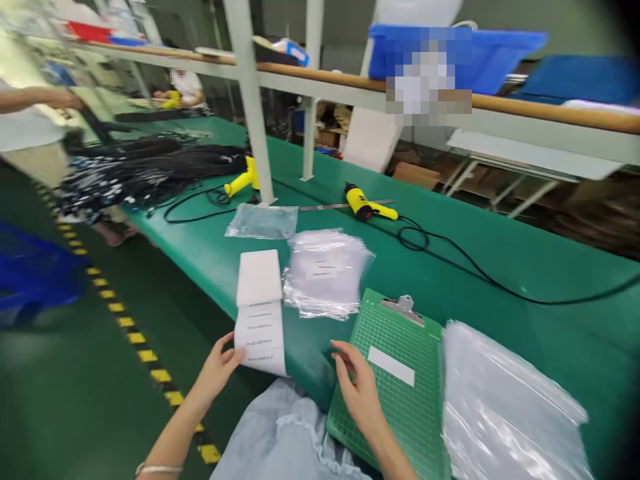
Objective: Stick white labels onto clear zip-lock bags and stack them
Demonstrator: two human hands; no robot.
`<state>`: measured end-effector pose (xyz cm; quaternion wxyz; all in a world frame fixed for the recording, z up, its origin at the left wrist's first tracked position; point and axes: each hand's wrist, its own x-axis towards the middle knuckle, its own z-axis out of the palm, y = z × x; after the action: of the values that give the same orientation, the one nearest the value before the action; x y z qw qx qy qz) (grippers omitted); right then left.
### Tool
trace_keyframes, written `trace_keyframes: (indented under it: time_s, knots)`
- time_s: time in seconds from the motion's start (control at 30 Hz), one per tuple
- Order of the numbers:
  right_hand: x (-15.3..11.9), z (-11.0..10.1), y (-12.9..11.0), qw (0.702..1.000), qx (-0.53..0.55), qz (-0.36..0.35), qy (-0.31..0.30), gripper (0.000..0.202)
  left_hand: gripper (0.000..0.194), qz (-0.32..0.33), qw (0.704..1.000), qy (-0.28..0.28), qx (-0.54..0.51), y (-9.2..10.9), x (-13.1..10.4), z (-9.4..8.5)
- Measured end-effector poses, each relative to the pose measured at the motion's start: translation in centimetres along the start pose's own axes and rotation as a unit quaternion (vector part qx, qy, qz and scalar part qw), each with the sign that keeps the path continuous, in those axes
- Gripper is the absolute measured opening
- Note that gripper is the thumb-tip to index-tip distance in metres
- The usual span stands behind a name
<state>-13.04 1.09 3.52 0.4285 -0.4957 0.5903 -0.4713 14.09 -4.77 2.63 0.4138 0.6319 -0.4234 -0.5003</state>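
My left hand pinches the left edge of a strip of printed labels that hangs over the table's front edge. The strip runs from a white stack on the table. My right hand, its thumb and index finger slightly apart with nothing visible between them, is over the left side of a green gridded clipboard. A white paper slip lies on the clipboard. Behind the labels is a pile of clear plastic bags, the top one showing a printed label.
Larger clear bags lie right of the clipboard. A flat clear bag and two yellow heat guns with black cords are farther back. Black cables cover the far left, where co-workers are. A shelf post stands on the table.
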Motion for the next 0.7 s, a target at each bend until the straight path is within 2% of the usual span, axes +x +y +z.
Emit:
trace_keyframes:
  time_s: [0.07,0.17,0.27,0.33,0.43,0.6,0.7]
  knots:
    - [1.1,3.2,-0.7,0.995,0.042,0.041,-0.078,0.043,0.068,-0.025,0.999,-0.007,-0.040,0.0,-0.3,-0.2]
    - [2.5,7.0,-1.3,0.976,0.095,0.088,-0.176,0.058,0.071,-0.027,0.996,-0.028,-0.077,1.6,-0.5,0.6]
    - [3.6,9.5,-1.8,0.958,0.141,0.118,-0.222,0.056,0.070,-0.003,0.994,-0.070,-0.080,3.5,-0.6,0.6]
    - [4.0,10.3,-2.1,0.954,0.162,0.130,-0.218,0.053,0.068,0.019,0.994,-0.097,-0.049,4.1,-0.6,0.0]
    - [4.3,10.5,-2.4,0.939,0.193,0.158,-0.237,0.048,0.064,0.024,0.994,-0.110,0.013,3.7,-0.3,-1.1]
    - [5.6,10.6,-3.2,0.898,0.248,0.209,-0.297,0.046,0.055,0.020,0.993,-0.102,0.059,2.6,0.8,-2.4]
    - [7.0,11.3,-3.3,0.871,0.304,0.251,-0.295,0.052,0.045,0.019,0.992,-0.104,0.068,2.7,1.4,-2.6]
